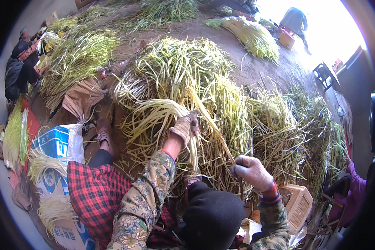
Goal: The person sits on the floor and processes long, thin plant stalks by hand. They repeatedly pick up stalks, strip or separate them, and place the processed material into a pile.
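Note:
My left hand (pixel 185 127), in a dirty knit glove, grips a bunch of pale vegetable stalks (pixel 162 107). Their limp leaves fan out to the left, and white stems (pixel 192 153) hang below the fist. To the right, my gloved right hand (pixel 252 172) is closed around a long strand of yellowed stalks (pixel 213 126), which slants up past my left hand. Brown ends of it show beneath the right fist. Both hands are over a large heap of similar green and yellow stalks (pixel 187 62). A red plaid apron (pixel 97 190) covers my lap.
On my left, sorted pale bunches (pixel 57 209) lie on blue-and-white cartons (pixel 51 140) bearing writing. A plastic basket (pixel 298 206) is tilted at lower right. Another person (pixel 22 67) handles stalks at far left; others are at the back (pixel 293 22) and right edge (pixel 347 193).

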A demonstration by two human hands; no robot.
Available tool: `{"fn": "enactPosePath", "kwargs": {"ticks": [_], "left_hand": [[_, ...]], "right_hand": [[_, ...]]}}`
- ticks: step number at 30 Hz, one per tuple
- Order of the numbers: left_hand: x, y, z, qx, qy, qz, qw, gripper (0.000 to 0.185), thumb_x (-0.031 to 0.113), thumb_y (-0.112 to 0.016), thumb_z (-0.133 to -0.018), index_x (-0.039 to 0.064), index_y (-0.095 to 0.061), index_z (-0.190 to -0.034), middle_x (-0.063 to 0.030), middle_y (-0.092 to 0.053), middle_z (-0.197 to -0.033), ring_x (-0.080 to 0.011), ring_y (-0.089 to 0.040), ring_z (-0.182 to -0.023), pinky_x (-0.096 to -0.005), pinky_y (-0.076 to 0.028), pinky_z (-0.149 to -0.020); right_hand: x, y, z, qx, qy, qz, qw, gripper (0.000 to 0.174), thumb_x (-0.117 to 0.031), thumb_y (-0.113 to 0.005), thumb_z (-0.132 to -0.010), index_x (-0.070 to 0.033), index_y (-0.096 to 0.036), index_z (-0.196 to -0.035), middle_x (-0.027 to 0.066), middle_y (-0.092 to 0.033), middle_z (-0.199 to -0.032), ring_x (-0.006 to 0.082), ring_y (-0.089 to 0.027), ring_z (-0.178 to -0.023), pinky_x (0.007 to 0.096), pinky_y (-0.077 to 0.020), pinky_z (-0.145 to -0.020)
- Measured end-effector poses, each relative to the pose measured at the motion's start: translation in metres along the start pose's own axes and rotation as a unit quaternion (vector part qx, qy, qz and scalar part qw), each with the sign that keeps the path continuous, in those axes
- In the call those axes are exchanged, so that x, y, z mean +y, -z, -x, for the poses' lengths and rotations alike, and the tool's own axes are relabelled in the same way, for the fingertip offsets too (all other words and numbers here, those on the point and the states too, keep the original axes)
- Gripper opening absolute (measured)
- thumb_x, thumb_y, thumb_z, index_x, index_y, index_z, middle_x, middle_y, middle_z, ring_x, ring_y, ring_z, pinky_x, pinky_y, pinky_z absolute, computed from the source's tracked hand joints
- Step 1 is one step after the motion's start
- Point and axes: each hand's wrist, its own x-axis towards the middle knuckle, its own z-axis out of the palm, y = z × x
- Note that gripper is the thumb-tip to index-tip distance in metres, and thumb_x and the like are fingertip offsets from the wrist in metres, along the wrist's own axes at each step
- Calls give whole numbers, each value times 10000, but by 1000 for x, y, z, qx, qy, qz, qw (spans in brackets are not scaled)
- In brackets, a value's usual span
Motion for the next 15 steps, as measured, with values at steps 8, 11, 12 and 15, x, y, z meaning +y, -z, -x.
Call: {"fn": "enactPosePath", "kwargs": {"ticks": [8,11,12,15], "left_hand": [[-2,21,-46,59,-8,-70,996,290,210,-519,-885,116,-528,-1159,4,-430,-606,-136,-426,-456,-304,-408,-403],[-2,17,-37,58,-26,-70,996,273,197,-507,-889,116,-538,-1147,19,-405,-579,-125,-392,-445,-297,-391,-407],[-1,14,-30,48,-31,-55,997,269,205,-503,-895,77,-536,-1129,31,-400,-553,-116,-376,-432,-277,-368,-397],[4,11,6,47,-20,-52,997,280,208,-487,-910,20,-504,-1116,38,-397,-517,-104,-348,-409,-248,-330,-379]], "right_hand": [[39,44,94,52,305,-335,890,239,-212,-540,-838,-33,-533,-680,22,-463,-464,118,-410,-331,259,-387,-359],[51,64,115,22,450,-457,767,278,-212,-540,-847,-118,-429,-610,16,-427,-444,124,-374,-316,301,-379,-345],[55,73,112,-31,481,-428,764,248,-203,-547,-832,-113,-435,-631,27,-452,-489,149,-423,-373,298,-408,-397],[75,51,88,216,219,-387,869,217,-219,-536,-870,-59,-540,-723,43,-563,-651,118,-512,-514,255,-435,-479]]}}
